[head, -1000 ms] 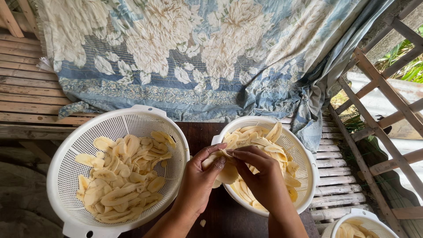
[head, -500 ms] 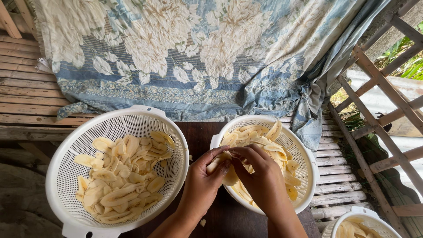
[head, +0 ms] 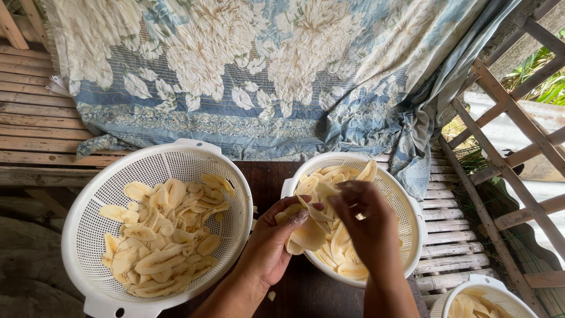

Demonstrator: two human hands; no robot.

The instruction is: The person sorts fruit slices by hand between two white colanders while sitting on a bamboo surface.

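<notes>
Two white colanders sit before me; my left hand (head: pixel 272 241) pinches a small stack of banana slices (head: pixel 306 232) over the right colander (head: pixel 412 203), fanned for peeling apart, while my right hand (head: pixel 368 221) grasps one slice (head: pixel 325 191), lifting it
</notes>
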